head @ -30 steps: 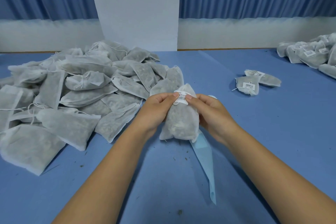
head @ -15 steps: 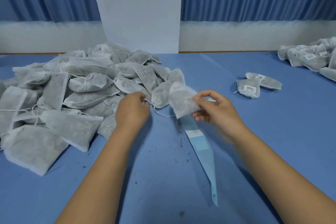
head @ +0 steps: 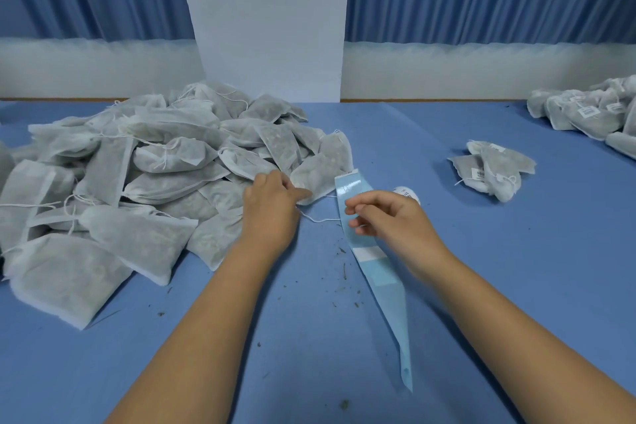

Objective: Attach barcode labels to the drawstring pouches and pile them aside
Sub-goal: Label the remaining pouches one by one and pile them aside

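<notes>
A big heap of unlabelled white drawstring pouches [head: 144,175] fills the left of the blue table. My left hand [head: 272,210] rests at the heap's right edge, thumb and fingers pinching the corner of one pouch [head: 318,175]. A light-blue label backing strip [head: 382,275] runs from there toward me. My right hand [head: 392,220] hovers over the strip's upper part, fingers loosely curled and apart, holding nothing. A small label roll [head: 407,193] peeks out behind it. Three labelled pouches [head: 492,172] lie together to the right.
A larger stack of labelled pouches [head: 592,117] sits at the far right edge. A white panel [head: 268,27] stands behind the heap, with blue curtains behind. Small crumbs dot the blue table surface [head: 309,337] near the strip.
The pouch that both hands held with a label has left my right hand and now lies on the small group at right. My left hand moved to the heap's edge pouch.
</notes>
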`<move>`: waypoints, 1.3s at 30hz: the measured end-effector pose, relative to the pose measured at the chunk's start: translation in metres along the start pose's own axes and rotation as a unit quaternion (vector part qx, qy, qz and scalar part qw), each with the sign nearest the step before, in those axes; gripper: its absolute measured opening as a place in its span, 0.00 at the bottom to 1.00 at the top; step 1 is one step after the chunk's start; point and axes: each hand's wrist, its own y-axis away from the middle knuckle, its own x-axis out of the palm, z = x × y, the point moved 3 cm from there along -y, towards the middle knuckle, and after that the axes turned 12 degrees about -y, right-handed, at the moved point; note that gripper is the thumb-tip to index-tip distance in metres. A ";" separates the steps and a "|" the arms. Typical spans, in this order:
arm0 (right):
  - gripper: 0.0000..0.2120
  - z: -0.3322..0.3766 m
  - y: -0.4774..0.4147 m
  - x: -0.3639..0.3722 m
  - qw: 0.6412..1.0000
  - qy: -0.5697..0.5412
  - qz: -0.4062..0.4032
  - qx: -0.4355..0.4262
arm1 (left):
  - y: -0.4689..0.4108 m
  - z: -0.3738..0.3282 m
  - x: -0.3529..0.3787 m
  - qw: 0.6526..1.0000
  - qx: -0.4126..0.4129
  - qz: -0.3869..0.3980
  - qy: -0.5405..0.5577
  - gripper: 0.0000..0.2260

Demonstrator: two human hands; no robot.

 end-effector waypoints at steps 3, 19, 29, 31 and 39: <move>0.11 -0.002 0.001 0.002 0.999 0.021 0.025 0.011 | -0.002 -0.001 0.006 1.000 0.006 0.018 0.001 0.12; 0.12 -0.015 -0.003 0.008 0.995 0.054 0.079 -0.017 | 0.015 -0.033 -0.041 0.971 0.190 -0.064 0.126 0.05; 0.07 0.000 -0.002 0.001 0.991 0.029 0.032 -0.128 | 0.017 -0.034 -0.038 0.948 0.146 0.015 0.282 0.04; 0.08 0.004 -0.001 0.000 0.988 0.005 0.018 -0.152 | 0.017 -0.031 -0.038 0.935 0.118 0.054 0.330 0.04; 0.08 0.013 0.005 0.000 0.979 -0.026 0.019 -0.199 | 0.021 -0.032 -0.046 0.852 0.076 0.164 0.491 0.07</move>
